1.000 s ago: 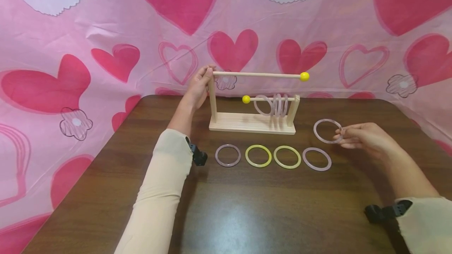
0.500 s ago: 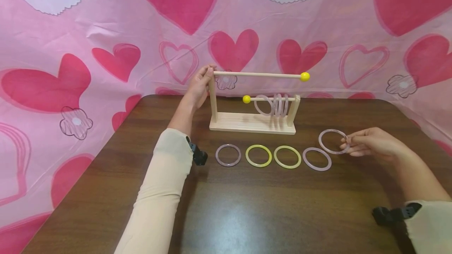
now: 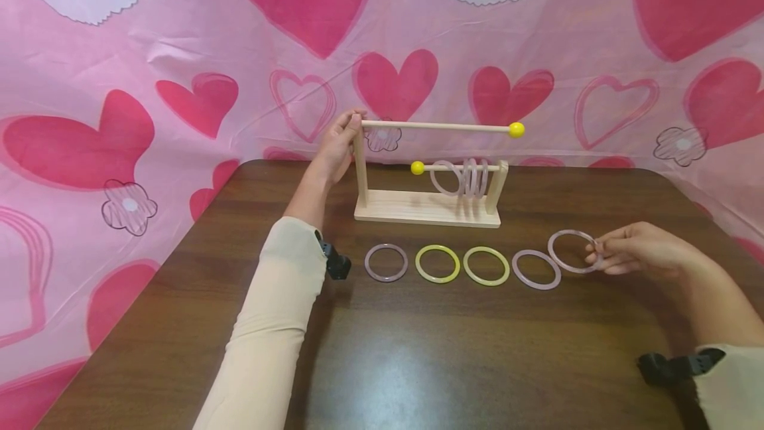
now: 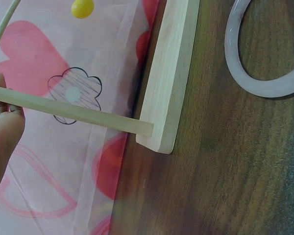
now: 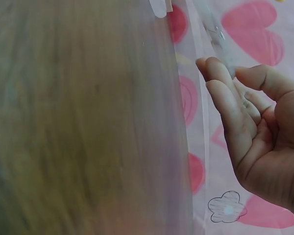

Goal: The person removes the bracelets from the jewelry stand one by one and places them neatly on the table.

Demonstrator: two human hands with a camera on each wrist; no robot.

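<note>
Currently, the right hand (image 3: 644, 249) pinches a slim, translucent, pale-lilac ring (image 3: 550, 249) between its fingers. The left hand (image 3: 335, 150) grips the taller post (image 3: 361, 174) of a wooden stand (image 3: 418, 206).

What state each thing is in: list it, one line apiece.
Wooden stand: upright on the table
Upper rod: bare of rings
Lower rod: threaded through several pale rings
Left hand: gripping the tall post near its top
Right hand: pinching a ring
Held ring: table contact unclear
Grey-purple ring: lying flat
Yellow ring: lying flat
Yellow-green ring: lying flat
Lilac ring: lying flat
</note>
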